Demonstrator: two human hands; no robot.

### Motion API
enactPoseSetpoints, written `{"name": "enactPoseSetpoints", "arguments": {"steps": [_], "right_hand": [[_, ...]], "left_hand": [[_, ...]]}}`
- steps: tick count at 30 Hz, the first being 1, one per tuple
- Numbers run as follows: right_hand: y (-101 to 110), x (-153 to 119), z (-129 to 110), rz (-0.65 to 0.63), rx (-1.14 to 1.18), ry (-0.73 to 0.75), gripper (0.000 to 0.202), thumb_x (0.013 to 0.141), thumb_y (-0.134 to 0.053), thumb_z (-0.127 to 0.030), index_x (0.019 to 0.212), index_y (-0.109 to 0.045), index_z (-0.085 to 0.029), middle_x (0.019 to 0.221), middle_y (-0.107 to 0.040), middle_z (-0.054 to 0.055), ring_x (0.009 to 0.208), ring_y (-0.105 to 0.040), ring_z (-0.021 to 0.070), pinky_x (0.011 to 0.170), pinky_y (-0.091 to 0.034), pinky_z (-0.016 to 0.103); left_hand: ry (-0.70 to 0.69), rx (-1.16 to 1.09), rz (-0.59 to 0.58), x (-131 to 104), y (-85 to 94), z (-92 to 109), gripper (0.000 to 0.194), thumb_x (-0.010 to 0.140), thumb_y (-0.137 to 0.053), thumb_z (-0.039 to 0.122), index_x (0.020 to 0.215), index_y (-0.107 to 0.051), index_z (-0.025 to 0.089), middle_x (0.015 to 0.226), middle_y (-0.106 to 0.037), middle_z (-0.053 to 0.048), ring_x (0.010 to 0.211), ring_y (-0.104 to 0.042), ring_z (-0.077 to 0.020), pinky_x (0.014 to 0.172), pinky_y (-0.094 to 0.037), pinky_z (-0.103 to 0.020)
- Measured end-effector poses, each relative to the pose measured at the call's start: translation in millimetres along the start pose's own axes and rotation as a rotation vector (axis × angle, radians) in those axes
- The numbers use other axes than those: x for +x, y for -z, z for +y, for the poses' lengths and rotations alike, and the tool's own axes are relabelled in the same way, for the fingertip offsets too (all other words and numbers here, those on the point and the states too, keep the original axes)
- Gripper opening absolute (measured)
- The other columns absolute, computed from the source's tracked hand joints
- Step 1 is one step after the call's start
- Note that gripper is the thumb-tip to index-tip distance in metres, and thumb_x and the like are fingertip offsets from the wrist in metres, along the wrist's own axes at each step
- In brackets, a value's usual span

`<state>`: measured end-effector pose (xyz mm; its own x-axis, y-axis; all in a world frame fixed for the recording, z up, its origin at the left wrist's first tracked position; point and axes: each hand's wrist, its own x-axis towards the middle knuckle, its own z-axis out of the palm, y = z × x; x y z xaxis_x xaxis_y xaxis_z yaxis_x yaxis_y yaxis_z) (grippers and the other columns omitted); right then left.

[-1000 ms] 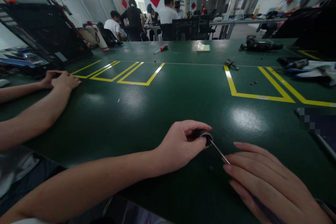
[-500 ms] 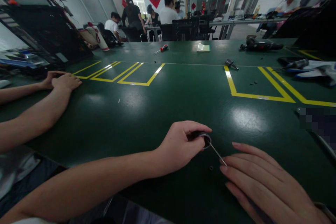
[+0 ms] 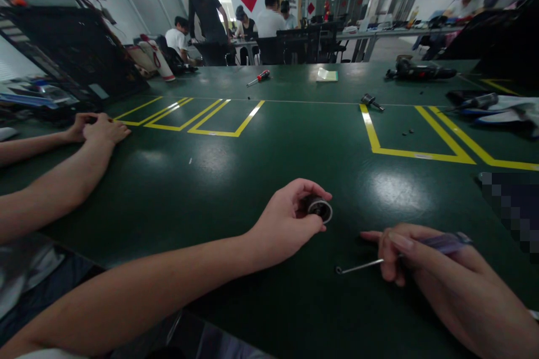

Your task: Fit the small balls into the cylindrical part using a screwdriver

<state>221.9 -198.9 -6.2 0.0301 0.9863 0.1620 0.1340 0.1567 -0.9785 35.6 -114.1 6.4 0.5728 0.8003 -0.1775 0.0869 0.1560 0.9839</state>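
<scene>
My left hand is closed around a round, hollow metal part, its open rim facing right. Dark pieces show inside it. My right hand grips a thin screwdriver with a see-through purplish handle, its shaft pointing left. At the shaft's tip is a small dark ring-like piece, on or just over the green table. I cannot tell whether the tip is inside that piece or only against it. The two hands are apart.
Another person's hands rest at the left. Farther back lie a red-handled screwdriver, a notepad, a metal shaft part and a power tool. Yellow tape marks the tabletop. A dark pixelated object lies right.
The screwdriver has left the round part; its tip is now at the small dark piece. My right hand has turned over. My left hand has lifted slightly, tilting the round part toward me.
</scene>
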Motion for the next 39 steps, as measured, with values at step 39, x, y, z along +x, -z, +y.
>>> {"name": "enactPoseSetpoints", "arguments": {"steps": [39], "right_hand": [[-3,-17,-5,-0.013,-0.831,0.806,0.016,0.078,-0.055,-0.015,0.091,-0.064,-0.019,0.083,-0.072,0.004,0.087,-0.069,0.0176,0.085,-0.054,0.026]], "left_hand": [[0.02,0.025,0.013,-5,-10.4,4,0.029,0.066,-0.059,0.006,0.094,-0.062,0.013,0.082,-0.067,-0.005,0.077,-0.064,-0.0158,0.076,-0.052,-0.032]]}}
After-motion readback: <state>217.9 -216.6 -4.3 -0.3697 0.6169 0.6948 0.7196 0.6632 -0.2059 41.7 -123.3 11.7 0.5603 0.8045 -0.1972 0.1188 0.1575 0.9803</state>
